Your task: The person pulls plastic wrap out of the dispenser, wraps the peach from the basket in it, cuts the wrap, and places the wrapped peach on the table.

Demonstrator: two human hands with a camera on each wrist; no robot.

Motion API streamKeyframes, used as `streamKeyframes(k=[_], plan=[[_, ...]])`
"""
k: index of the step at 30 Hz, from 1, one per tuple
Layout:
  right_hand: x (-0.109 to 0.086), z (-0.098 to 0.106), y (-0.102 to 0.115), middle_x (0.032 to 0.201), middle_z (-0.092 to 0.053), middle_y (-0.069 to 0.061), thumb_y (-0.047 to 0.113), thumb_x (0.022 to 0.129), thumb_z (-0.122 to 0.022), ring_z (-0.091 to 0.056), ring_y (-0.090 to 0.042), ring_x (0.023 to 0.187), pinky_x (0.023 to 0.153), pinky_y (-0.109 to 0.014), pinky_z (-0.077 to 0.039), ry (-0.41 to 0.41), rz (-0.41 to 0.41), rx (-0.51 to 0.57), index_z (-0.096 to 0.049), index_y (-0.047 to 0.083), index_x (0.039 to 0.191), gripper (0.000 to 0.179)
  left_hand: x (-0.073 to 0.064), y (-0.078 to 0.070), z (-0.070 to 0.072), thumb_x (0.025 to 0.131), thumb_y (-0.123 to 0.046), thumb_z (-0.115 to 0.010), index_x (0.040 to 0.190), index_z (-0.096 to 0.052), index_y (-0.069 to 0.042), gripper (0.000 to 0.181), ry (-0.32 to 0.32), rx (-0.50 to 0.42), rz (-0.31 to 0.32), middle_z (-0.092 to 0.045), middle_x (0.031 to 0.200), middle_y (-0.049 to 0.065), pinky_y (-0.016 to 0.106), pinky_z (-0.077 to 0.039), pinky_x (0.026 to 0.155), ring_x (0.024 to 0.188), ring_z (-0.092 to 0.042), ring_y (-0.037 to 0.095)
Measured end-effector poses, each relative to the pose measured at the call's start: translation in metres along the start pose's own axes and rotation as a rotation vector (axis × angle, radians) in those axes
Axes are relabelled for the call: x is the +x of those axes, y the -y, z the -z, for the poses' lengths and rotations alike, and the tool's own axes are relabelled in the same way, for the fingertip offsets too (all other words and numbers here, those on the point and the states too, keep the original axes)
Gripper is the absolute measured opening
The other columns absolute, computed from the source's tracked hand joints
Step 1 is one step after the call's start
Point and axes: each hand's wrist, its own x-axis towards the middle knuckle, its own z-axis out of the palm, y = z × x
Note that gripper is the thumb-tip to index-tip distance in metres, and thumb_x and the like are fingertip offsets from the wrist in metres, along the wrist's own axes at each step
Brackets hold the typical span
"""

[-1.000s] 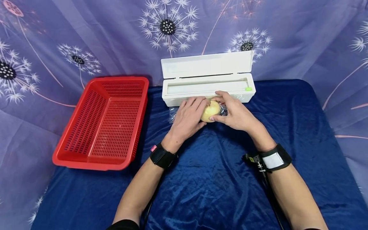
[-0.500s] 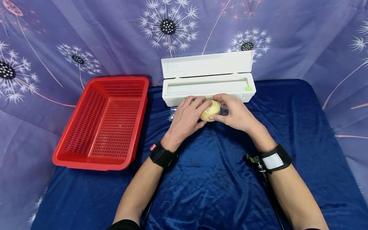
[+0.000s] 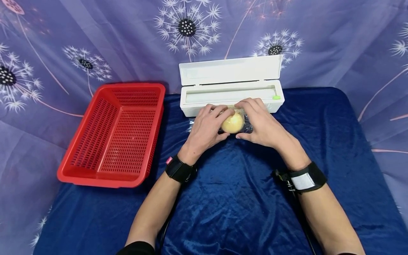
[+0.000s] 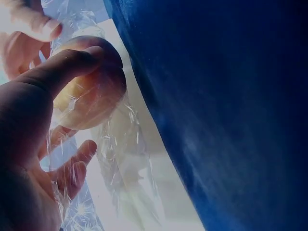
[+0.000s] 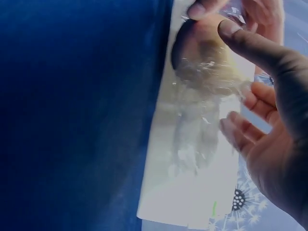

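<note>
A round pale yellow fruit (image 3: 233, 123) sits in clear plastic wrap (image 4: 127, 144) in front of the white wrap dispenser (image 3: 192, 110). My left hand (image 3: 205, 127) holds the fruit from its left side. In the left wrist view the thumb (image 4: 82, 60) lies across the fruit, with fingers on its other side. My right hand (image 3: 264, 124) is at the fruit's right, thumb and fingers spread apart around the film. In the right wrist view the right thumb (image 5: 240, 36) is just beside the fruit, and the other fingers are loosely extended near the wrap.
The dispenser's lid (image 3: 229, 71) stands raised, showing a roll (image 3: 229, 96) inside and a green slider (image 3: 276, 97) at its right. A red perforated basket (image 3: 149, 141) stands at the left on the blue cloth (image 3: 236, 198). A patterned curtain (image 3: 134, 35) hangs behind.
My right thumb has come off the fruit, and the right fingers have moved up and over its far side. Film now shows across the fruit's right. The left hand has barely shifted.
</note>
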Motion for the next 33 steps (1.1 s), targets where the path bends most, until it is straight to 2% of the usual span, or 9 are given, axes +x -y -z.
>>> streamKeyframes(k=[6, 14, 28, 33], plan=[[0.001, -0.008, 0.001, 0.136, -0.054, -0.017, 0.012, 0.073, -0.099, -0.046, -0.039, 0.128, 0.104, -0.052, -0.041, -0.005, 0.007, 0.005, -0.037, 0.002, 0.154, 0.103, 0.001, 0.002, 0.000, 0.078, -0.047, -0.095, 0.148, -0.059, -0.023, 0.082, -0.003, -0.042, 0.012, -0.060, 0.144, 0.002, 0.047, -0.044, 0.107, 0.124, -0.053, 0.030], [0.001, -0.012, 0.001, 0.135, -0.058, -0.018, 0.013, 0.075, -0.097, -0.055, -0.038, 0.124, 0.104, -0.052, -0.044, -0.037, -0.021, -0.005, -0.043, -0.001, 0.149, 0.093, 0.001, 0.006, -0.003, 0.078, -0.046, -0.095, 0.148, -0.059, -0.024, 0.082, -0.005, -0.088, 0.027, -0.061, 0.143, -0.001, 0.046, -0.042, 0.108, 0.124, -0.050, 0.030], [0.002, -0.015, -0.004, 0.133, -0.060, -0.020, 0.012, 0.075, -0.096, -0.059, -0.039, 0.120, 0.105, -0.054, -0.044, -0.071, 0.065, -0.019, -0.056, -0.001, 0.134, 0.072, -0.001, 0.009, -0.003, 0.080, -0.046, -0.093, 0.149, -0.057, -0.026, 0.080, -0.007, -0.150, 0.056, -0.061, 0.142, -0.003, 0.045, -0.040, 0.106, 0.122, -0.049, 0.027], [0.002, -0.015, -0.003, 0.137, -0.057, -0.021, 0.011, 0.073, -0.098, -0.056, -0.041, 0.126, 0.108, -0.055, -0.042, -0.052, 0.071, -0.027, -0.054, -0.001, 0.136, 0.078, -0.001, 0.010, -0.004, 0.082, -0.049, -0.090, 0.150, -0.057, -0.025, 0.079, 0.008, -0.139, 0.062, -0.061, 0.143, -0.002, 0.044, -0.040, 0.106, 0.121, -0.050, 0.027]])
